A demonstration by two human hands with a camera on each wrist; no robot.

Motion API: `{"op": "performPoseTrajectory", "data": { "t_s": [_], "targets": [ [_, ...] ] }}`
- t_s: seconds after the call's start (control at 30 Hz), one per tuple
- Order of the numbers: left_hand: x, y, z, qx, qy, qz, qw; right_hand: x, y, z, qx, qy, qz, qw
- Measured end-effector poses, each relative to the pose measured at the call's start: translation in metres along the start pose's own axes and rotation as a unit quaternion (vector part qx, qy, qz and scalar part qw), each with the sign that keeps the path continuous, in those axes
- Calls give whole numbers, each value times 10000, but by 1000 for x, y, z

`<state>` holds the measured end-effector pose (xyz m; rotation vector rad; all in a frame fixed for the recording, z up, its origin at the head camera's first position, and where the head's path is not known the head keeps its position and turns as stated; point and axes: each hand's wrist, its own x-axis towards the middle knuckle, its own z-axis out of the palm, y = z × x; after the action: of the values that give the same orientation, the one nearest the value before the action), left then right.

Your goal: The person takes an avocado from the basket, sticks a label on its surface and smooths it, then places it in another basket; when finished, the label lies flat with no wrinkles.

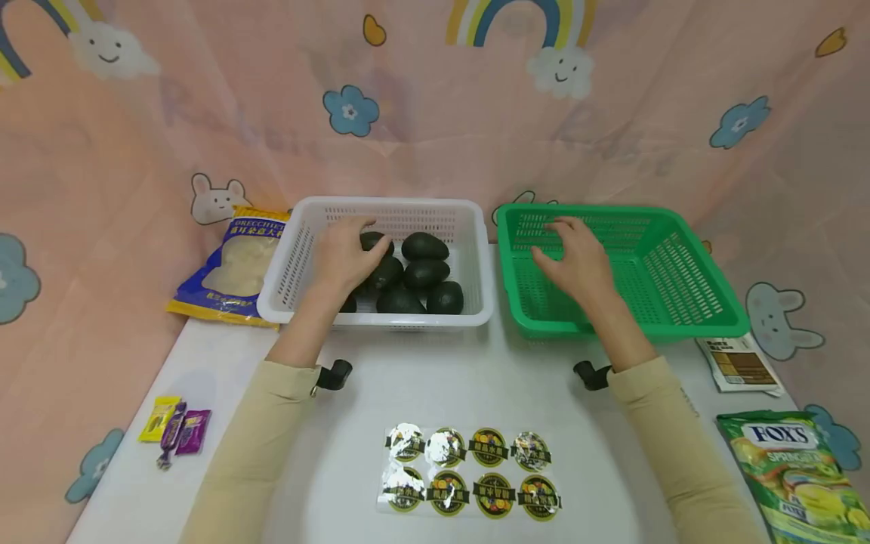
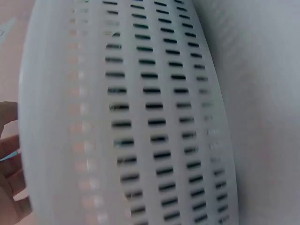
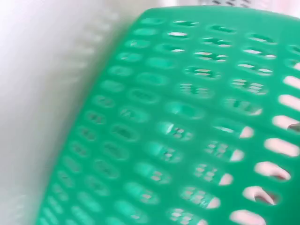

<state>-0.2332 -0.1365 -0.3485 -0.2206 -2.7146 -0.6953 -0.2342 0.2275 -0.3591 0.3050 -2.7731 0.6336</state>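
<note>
My left hand (image 1: 344, 255) is over the left part of a white basket (image 1: 479, 264), fingers spread and slightly bent. Its thumb overlaps one of several dark green avocados (image 1: 425, 273) lying in that basket. In the left wrist view the perforated basket wall (image 2: 154, 112) fills most of the picture, and the left fingers (image 2: 8, 145) show at the edge with no avocado between them. Over a green basket (image 1: 686, 264) my right hand (image 1: 578, 261) holds its thumb and fingers apart around nothing. That basket's slotted wall (image 3: 178, 122) hides most of the hand in the right wrist view.
A sheet of round stickers (image 1: 470, 472) lies at the front middle of the white table (image 1: 408, 385). Small candies (image 1: 174, 429) are at left, near an orecchiette bag (image 1: 238, 264). To the right lie a Fox's bag (image 1: 798, 472) and a brown-and-white packet (image 1: 741, 365).
</note>
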Motion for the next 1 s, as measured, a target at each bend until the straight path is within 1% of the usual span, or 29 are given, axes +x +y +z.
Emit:
{"op": "performPoseTrajectory", "data": {
  "t_s": [0.07,0.1,0.17,0.23,0.33,0.43,0.47,0.53,0.57,0.6,0.63,0.67,0.7,0.73,0.77,0.8,0.83,0.87,0.9,0.93,0.97,1.0],
  "targets": [
    [-7,-8,-7,-511,171,77,9985,1,-8,-1,320,-228,-261,9989],
    [-11,-13,-11,-761,214,23,9969,2,-12,-2,496,-362,-393,9973],
    [-21,-23,-22,-1274,206,-171,9915,7,-21,-3,865,-710,-569,9921],
    [-31,-36,-36,-1569,106,-455,9865,12,-30,-4,1174,-1111,-667,9846],
    [-47,-55,-58,-1913,-171,-953,9767,24,-44,-6,1469,-1808,-850,9688],
    [-64,-72,-77,-1990,-470,-1463,9679,36,-60,-5,1738,-2523,-1142,9450],
    [-69,-77,-81,-2038,-571,-1666,9630,40,-65,-4,1797,-2741,-1252,9364],
    [-78,-85,-86,-2211,-834,-2075,9493,49,-77,-1,1871,-3122,-1482,9196],
    [-82,-89,-87,-2344,-978,-2271,9402,53,-83,1,1892,-3305,-1569,9112],
    [-85,-92,-86,-2541,-1112,-2447,9291,57,-90,3,1880,-3482,-1654,9034],
    [-88,-94,-85,-2779,-1224,-2619,9161,61,-97,5,1890,-3667,-1721,8946],
    [-91,-96,-84,-3102,-1330,-2802,8986,65,-103,8,1890,-3845,-1776,8860],
    [-93,-96,-82,-3502,-1383,-2996,8766,68,-109,11,1888,-4014,-1838,8772],
    [-95,-97,-79,-4012,-1392,-3189,8474,72,-116,14,1921,-4182,-1889,8675],
    [-97,-96,-77,-4631,-1335,-3417,8068,75,-123,18,1959,-4338,-1918,8583],
    [-100,-94,-74,-5289,-1234,-3654,7560,79,-129,22,1993,-4459,-1973,8500],
    [-103,-92,-71,-5873,-1086,-3923,6995,81,-135,25,2002,-4548,-2010,8442],
    [-107,-88,-68,-6377,-923,-4197,6392,84,-140,29,1995,-4618,-2036,8399],
    [-111,-84,-64,-6745,-758,-4423,5862,87,-145,33,1970,-4673,-2080,8364],
    [-115,-79,-59,-7008,-645,-4600,5414,89,-149,36,1960,-4725,-2099,8332],
    [-120,-73,-54,-7146,-565,-4734,5119,91,-153,40,1916,-4776,-2104,8312],
    [-124,-68,-48,-7205,-562,-4795,4978,93,-156,43,1900,-4836,-2116,8278]
  ]
}}
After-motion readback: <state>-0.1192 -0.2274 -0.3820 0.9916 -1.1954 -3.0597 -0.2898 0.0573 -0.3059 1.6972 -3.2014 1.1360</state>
